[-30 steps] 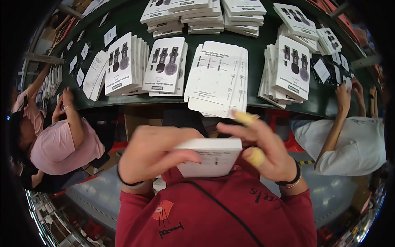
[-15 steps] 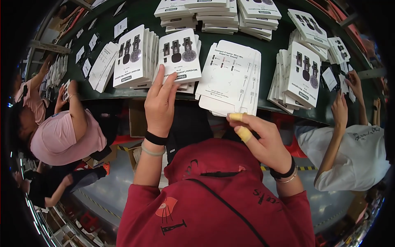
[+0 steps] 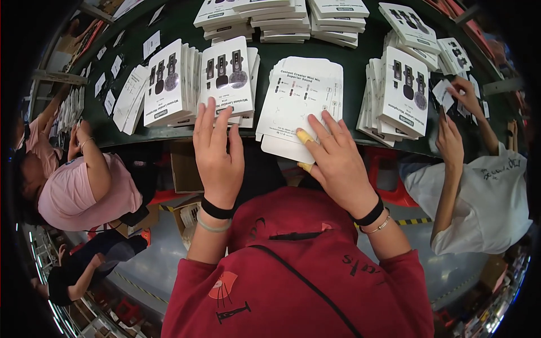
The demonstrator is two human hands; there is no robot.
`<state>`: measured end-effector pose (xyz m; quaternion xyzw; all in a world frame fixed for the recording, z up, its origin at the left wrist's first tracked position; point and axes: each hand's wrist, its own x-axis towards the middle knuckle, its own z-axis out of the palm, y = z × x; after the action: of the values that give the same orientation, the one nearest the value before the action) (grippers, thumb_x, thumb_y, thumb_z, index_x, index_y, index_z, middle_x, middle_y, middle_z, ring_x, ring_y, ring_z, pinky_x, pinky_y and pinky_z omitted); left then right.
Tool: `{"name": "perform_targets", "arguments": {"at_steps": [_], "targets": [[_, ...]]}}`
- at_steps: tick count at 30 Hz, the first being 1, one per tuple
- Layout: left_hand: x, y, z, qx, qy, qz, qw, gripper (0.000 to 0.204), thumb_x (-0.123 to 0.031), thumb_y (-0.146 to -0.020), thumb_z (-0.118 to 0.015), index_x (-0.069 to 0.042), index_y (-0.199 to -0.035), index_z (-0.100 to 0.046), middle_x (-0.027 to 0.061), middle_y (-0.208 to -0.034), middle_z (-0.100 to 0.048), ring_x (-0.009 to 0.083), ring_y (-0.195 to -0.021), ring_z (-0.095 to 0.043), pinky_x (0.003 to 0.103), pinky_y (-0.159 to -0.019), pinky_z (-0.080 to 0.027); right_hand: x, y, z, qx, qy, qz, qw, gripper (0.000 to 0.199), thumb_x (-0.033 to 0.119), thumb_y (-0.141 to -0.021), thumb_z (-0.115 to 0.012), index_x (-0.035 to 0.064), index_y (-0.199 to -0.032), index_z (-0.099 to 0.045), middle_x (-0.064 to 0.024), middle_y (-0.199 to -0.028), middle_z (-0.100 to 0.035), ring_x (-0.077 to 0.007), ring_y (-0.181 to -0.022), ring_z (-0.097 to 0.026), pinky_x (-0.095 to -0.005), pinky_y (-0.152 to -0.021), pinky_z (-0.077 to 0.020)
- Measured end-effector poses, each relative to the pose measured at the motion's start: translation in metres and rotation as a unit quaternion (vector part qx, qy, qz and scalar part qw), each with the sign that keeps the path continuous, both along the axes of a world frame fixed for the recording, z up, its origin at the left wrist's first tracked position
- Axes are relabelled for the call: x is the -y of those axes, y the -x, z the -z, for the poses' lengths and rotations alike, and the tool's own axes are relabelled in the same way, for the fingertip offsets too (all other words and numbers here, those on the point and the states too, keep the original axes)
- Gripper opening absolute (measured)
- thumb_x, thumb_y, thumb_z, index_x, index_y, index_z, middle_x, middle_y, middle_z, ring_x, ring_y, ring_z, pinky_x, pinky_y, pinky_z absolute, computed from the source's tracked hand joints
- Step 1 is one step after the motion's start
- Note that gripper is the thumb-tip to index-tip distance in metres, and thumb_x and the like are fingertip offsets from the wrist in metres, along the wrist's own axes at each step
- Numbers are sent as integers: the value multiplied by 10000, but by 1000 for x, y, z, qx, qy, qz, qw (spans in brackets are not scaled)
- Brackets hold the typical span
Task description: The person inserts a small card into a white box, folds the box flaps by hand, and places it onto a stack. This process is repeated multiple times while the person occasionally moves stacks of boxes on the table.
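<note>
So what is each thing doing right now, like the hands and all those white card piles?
Left hand: open, fingers spread, fingertips on the upright white box stack.
Right hand: flat, pressing on the flat card stack, yellow tape on two fingers.
Flat card stack: lying flat, overhanging the green table edge.
Upright white box stack: standing on edge, leaning.
Right box stack: standing on edge, untouched.
Far stacks: lying flat, piled.

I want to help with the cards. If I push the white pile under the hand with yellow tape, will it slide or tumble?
Probably slides apart. The pile of white cards is thin flat sheets stacked loosely, edges already uneven, so top ones likely slip. Each card looks light and bendy. The right hand presses its near edge, which overhangs the green table, so it might tip off.
</note>
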<state>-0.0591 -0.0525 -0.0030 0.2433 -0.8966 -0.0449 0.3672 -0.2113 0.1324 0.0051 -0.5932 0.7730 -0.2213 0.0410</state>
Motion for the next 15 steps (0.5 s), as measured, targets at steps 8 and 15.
{"name": "perform_targets", "arguments": {"at_steps": [8, 15], "targets": [[-26, -2, -9, -126, -522, 69, 841, 221, -123, -1006, -585, 17, -1173, -619, 67, -953, -628, 148, -877, -601, 310, -822, -503, -16, 1, -7, 23, 51, 12, 998, 469, 16, -831, -658, 85, -1294, -629, -143, -1474, -482, -373, -1419, -382, -430, -1109, -403], [-23, 14, -9, -148, -694, 134, 692, 294, -155, -1036, -542, 48, -1245, -579, 64, -1021, -686, 113, -897, -636, 259, -825, -507, -25, -5, -6, 19, 134, -7, 991, 485, -62, -790, -615, 81, -1250, -666, -150, -1447, -514, -374, -1386, -437, -400, -1059, -462]]}}
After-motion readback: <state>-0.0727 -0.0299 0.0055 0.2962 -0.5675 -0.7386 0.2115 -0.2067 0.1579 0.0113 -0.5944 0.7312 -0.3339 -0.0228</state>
